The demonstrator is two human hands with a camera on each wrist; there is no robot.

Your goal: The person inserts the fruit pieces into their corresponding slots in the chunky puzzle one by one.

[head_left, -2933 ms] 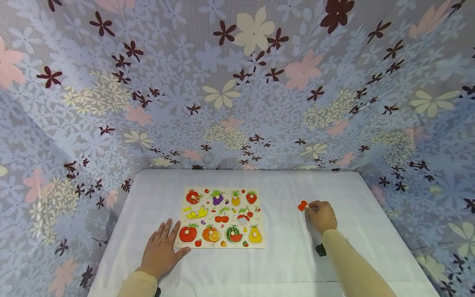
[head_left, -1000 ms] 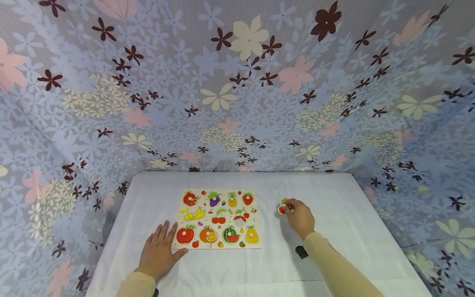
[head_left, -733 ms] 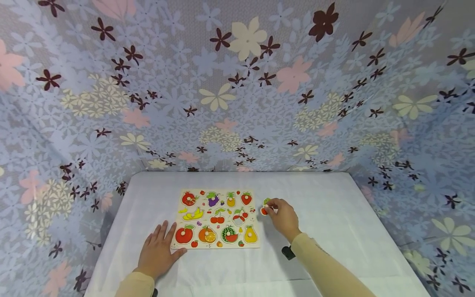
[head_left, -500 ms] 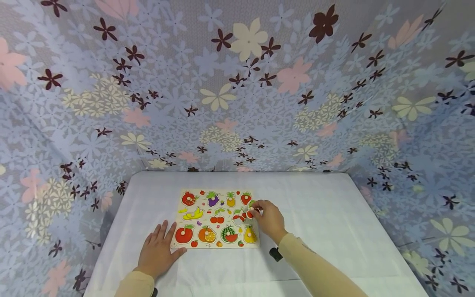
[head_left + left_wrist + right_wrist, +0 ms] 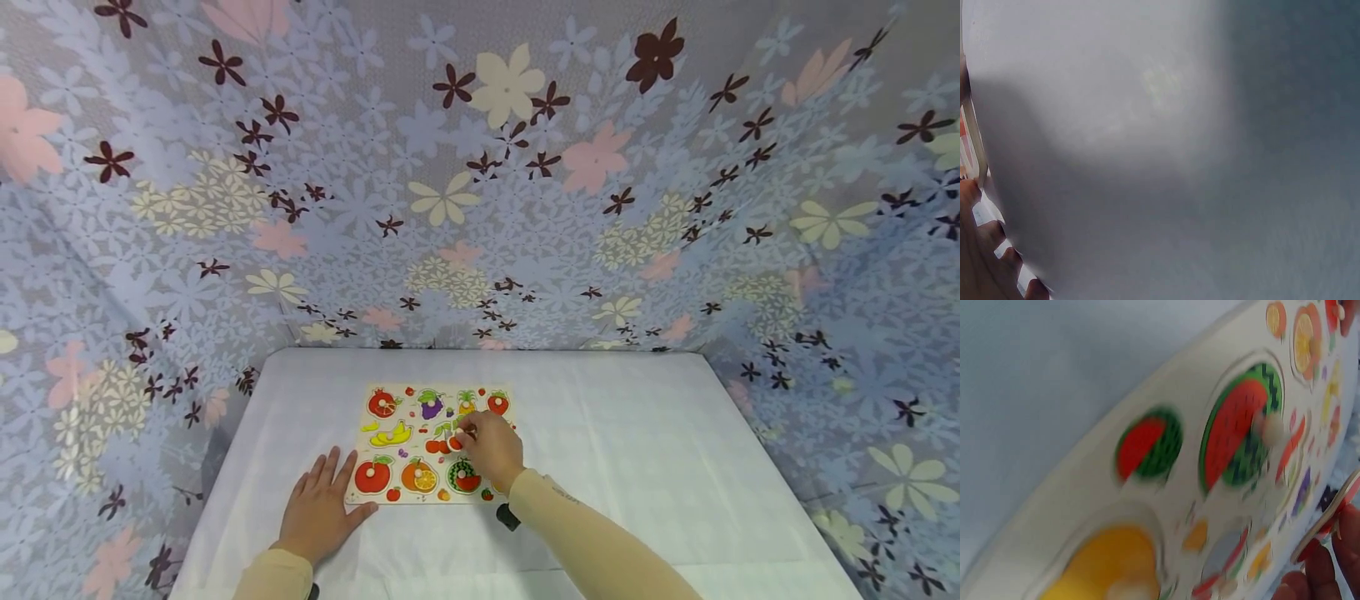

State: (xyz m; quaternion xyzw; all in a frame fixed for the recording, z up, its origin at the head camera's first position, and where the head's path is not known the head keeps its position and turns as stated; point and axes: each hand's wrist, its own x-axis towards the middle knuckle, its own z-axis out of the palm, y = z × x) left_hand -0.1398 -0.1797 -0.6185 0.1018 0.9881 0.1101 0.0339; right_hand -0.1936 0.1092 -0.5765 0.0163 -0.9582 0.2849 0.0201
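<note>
A wooden fruit puzzle board (image 5: 416, 502) lies on the white-covered table, its fruit pieces fitted with small round knobs. My right hand (image 5: 491, 446) is over its middle row and pinches a red cherry puzzle piece (image 5: 454, 442) close over the printed cherries. In the right wrist view that piece (image 5: 1330, 519) tilts on edge between the fingers, above the board. My left hand (image 5: 318, 504) lies palm down with spread fingers, thumb and fingertips at the board's lower left corner. The left wrist view shows only part of those fingers (image 5: 988, 240).
Around the held piece sit the watermelon piece (image 5: 462, 476), the bananas (image 5: 391, 434), the grapes (image 5: 431, 404) and the orange piece (image 5: 418, 475). White cloth (image 5: 637, 433) covers the table to the right. A flowered curtain (image 5: 450, 250) hangs behind the far edge.
My right hand has carried the cherry piece leftward from the cloth at the right, past the board's right edge, to its middle. The left hand has stayed by the board's corner.
</note>
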